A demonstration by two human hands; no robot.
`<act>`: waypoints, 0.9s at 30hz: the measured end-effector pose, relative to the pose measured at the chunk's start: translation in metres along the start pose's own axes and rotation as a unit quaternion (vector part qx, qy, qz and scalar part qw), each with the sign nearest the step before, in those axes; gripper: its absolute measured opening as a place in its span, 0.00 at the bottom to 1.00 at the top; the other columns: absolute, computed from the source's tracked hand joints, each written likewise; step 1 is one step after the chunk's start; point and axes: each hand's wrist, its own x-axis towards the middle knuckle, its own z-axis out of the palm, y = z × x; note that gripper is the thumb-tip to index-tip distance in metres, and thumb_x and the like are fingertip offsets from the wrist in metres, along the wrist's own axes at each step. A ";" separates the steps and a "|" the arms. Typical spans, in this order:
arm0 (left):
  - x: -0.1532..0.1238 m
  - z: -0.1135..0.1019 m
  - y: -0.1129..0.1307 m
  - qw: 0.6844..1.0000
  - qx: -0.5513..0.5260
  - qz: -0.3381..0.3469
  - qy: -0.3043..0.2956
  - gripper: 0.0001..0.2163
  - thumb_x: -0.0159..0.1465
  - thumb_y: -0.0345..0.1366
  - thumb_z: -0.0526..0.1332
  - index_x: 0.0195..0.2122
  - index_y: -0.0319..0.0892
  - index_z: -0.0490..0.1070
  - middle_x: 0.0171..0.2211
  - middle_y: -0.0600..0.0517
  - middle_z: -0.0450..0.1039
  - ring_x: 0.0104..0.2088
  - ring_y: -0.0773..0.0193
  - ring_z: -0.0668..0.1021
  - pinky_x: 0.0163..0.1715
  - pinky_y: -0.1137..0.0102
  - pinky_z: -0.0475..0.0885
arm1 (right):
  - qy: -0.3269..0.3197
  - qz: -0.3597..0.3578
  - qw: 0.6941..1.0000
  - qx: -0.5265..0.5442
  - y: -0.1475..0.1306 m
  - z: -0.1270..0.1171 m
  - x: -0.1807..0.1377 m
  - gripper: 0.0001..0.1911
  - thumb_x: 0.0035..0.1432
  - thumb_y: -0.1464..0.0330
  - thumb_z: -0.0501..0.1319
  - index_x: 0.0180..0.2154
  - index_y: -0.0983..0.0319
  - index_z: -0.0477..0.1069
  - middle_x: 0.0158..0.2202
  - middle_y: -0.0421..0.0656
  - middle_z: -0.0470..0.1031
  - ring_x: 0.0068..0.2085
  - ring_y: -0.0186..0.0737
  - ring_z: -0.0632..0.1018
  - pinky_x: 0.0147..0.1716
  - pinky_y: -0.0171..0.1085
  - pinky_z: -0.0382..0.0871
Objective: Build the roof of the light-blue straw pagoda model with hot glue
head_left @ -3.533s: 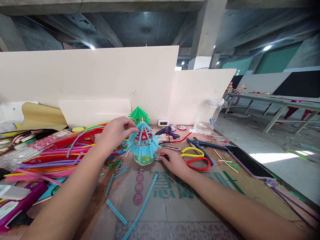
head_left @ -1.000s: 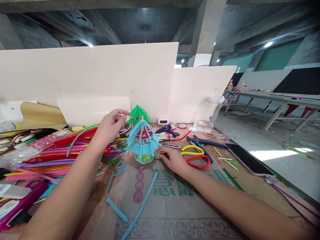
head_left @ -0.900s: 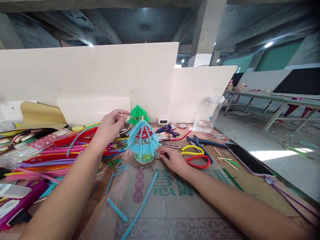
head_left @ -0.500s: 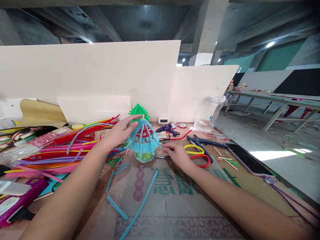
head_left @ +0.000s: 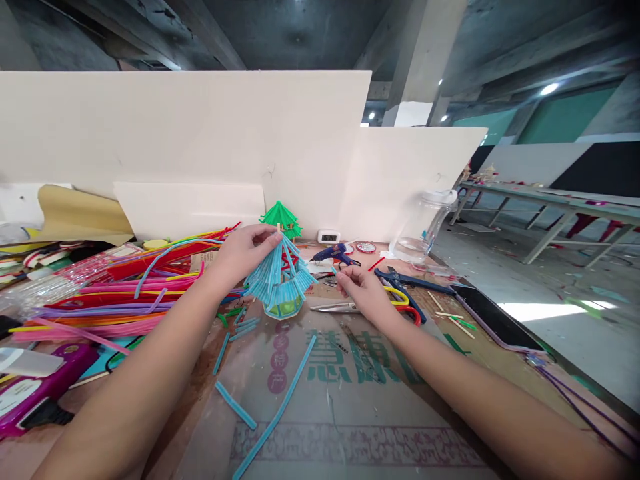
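Note:
My left hand (head_left: 249, 253) is closed round the peak of a small model pavilion (head_left: 278, 288), thumb and fingers pinching near a light stick at its top. Light-blue strips fan down as its roof over a pale green base, and red bars show inside. To the right, apart from the model, my right hand (head_left: 367, 291) pinches what looks like a short light-blue strip (head_left: 334, 270). Beneath that hand lie scissors (head_left: 333, 308) with yellow and red handles, partly hidden by it. Longer cut blue strips (head_left: 290, 400) lie on the printed plastic sheet (head_left: 360, 407) in front.
A green-roofed model (head_left: 280, 215) stands behind. Bundles of coloured pipe cleaners (head_left: 120, 300) fill the left. At the back are a glue gun (head_left: 333, 253), a small clock (head_left: 329, 237) and a clear jug (head_left: 423, 227). Pliers (head_left: 415, 280) and a phone (head_left: 495, 317) lie right.
My right hand has drawn away from the model's right edge, up and to the right. The model has shifted and tilted slightly left under my left hand, which now grips its peak more closely.

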 end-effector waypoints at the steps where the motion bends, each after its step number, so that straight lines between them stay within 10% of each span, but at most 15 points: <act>1: 0.000 0.000 0.000 1.000 -0.001 -0.004 0.001 0.21 0.63 0.52 0.55 0.44 0.43 0.76 0.42 0.49 0.79 0.42 0.57 0.78 0.41 0.68 0.69 | 0.001 -0.003 1.000 0.001 -0.007 -0.002 -0.001 0.16 0.59 0.56 0.55 0.29 0.61 0.64 0.24 0.38 0.67 0.26 0.34 0.67 0.28 0.34 0.61; 10: -0.004 0.002 0.013 1.000 0.003 0.014 0.025 0.17 0.64 0.49 0.55 0.36 0.42 0.76 0.36 0.51 0.79 0.38 0.59 0.77 0.36 0.70 0.67 | -0.017 -0.061 0.998 -0.023 -0.072 -0.010 -0.020 0.12 0.59 0.60 0.57 0.30 0.61 0.66 0.25 0.37 0.66 0.27 0.33 0.66 0.26 0.33 0.59; 21: -0.005 0.007 0.016 1.000 -0.005 0.025 -0.010 0.20 0.66 0.50 0.51 0.38 0.42 0.77 0.38 0.50 0.78 0.40 0.57 0.77 0.40 0.67 0.68 | -0.037 -0.079 0.995 -0.045 -0.089 -0.012 -0.017 0.12 0.60 0.60 0.57 0.30 0.61 0.66 0.24 0.36 0.65 0.25 0.31 0.64 0.24 0.32 0.57; 27: -0.005 -0.002 0.018 0.996 -0.014 0.033 0.076 0.15 0.63 0.46 0.57 0.44 0.43 0.74 0.40 0.49 0.76 0.41 0.59 0.76 0.41 0.67 0.69 | -0.024 -0.092 0.995 -0.008 -0.105 0.001 0.001 0.12 0.59 0.59 0.57 0.30 0.61 0.66 0.22 0.35 0.63 0.23 0.30 0.62 0.22 0.31 0.55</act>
